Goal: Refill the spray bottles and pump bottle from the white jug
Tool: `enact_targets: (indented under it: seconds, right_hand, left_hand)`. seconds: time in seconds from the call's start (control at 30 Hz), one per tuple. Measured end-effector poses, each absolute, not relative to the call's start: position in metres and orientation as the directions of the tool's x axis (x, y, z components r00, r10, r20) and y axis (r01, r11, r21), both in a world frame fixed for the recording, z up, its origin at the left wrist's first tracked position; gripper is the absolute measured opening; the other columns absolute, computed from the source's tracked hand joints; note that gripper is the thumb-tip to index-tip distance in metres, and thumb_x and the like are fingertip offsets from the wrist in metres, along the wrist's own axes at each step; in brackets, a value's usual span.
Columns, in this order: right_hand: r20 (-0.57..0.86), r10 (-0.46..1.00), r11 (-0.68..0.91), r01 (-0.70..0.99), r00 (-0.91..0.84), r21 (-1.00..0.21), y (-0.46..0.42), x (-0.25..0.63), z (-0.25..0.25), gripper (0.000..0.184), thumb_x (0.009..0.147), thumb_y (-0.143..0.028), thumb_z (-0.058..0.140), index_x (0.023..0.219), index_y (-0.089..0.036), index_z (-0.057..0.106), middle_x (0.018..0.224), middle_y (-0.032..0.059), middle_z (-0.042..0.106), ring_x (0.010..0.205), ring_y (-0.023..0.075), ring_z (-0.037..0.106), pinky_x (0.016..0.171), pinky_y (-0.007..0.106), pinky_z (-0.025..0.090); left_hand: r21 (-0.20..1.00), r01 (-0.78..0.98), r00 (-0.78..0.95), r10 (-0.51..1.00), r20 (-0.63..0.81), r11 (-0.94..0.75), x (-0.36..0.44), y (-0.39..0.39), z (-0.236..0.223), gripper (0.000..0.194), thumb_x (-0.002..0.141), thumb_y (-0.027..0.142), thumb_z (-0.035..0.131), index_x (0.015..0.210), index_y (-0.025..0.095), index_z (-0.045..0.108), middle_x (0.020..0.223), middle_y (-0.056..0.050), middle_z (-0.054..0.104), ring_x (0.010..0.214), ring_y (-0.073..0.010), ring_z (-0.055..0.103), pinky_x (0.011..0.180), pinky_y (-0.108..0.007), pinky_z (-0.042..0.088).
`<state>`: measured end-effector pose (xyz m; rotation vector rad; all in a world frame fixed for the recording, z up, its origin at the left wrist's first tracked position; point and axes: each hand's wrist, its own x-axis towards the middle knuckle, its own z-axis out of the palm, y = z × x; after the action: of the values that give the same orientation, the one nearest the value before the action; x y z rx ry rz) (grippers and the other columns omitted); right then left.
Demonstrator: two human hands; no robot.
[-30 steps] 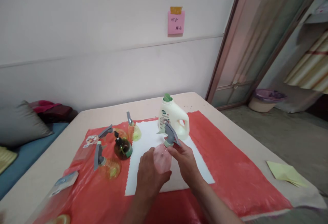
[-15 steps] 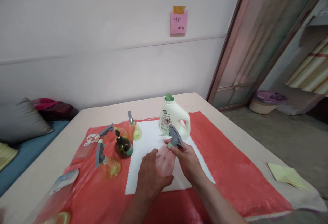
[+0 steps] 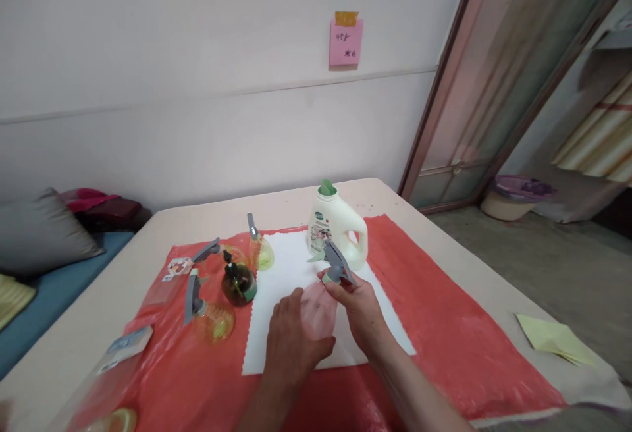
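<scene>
A pink see-through spray bottle [image 3: 318,310] with a grey trigger head [image 3: 338,264] stands tilted slightly between my hands, over the white sheet [image 3: 281,251]. My left hand [image 3: 291,336] is wrapped round the bottle's body from the left, thumb at its lower front. At the collar just under the trigger, the fingers of my right hand [image 3: 358,310] pinch the neck. Right behind the trigger head is a cream jug [image 3: 336,221] with a side handle and a green piece in its uncapped mouth.
Several yellowish spray bottles, one of them here [image 3: 217,323], and a dark pump bottle [image 3: 238,282] stand on the left of the red cloth [image 3: 444,326]. Clear packaging [image 3: 126,346] lies front left. Yellow paper [image 3: 553,336] lies at the table's right edge. A pink note [image 3: 345,43] hangs on the wall.
Almost nothing differs. My right hand and the trigger head have shifted very slightly at the neck, while my left hand keeps its hold on the bottle.
</scene>
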<state>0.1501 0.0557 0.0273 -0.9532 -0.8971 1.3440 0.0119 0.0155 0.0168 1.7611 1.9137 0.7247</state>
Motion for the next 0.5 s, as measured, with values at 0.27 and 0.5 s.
enact_targets:
  seconds: [0.27, 0.5]
  right_hand:
    - [-0.062, 0.991, -0.014, -0.368, 0.117, -0.93, 0.0536, 0.1443, 0.0241, 0.033, 0.067, -0.046, 0.086, 0.087, -0.021, 0.075, 0.09, 0.0031, 0.073, 0.092, 0.0237, 0.062, 0.091, 0.038, 0.044]
    - [-0.09, 0.989, -0.037, -0.389, 0.117, -0.92, 0.0535, 0.1419, 0.0245, 0.034, 0.066, -0.046, 0.086, 0.086, -0.02, 0.075, 0.088, 0.0027, 0.073, 0.09, 0.0228, 0.061, 0.09, 0.037, 0.044]
  left_hand:
    - [0.524, 0.852, -0.08, 0.993, 0.084, 0.025, 0.0128, 0.0159, 0.0127, 0.08, 0.061, 0.024, 0.074, 0.136, 0.021, 0.044, 0.128, -0.012, 0.061, 0.123, -0.033, 0.053, 0.11, -0.044, 0.036]
    - [0.513, 0.858, -0.06, 0.997, 0.038, 0.032, 0.0104, 0.017, 0.014, 0.079, 0.064, 0.027, 0.071, 0.137, 0.017, 0.043, 0.13, -0.015, 0.06, 0.126, -0.0353, 0.052, 0.111, -0.046, 0.034]
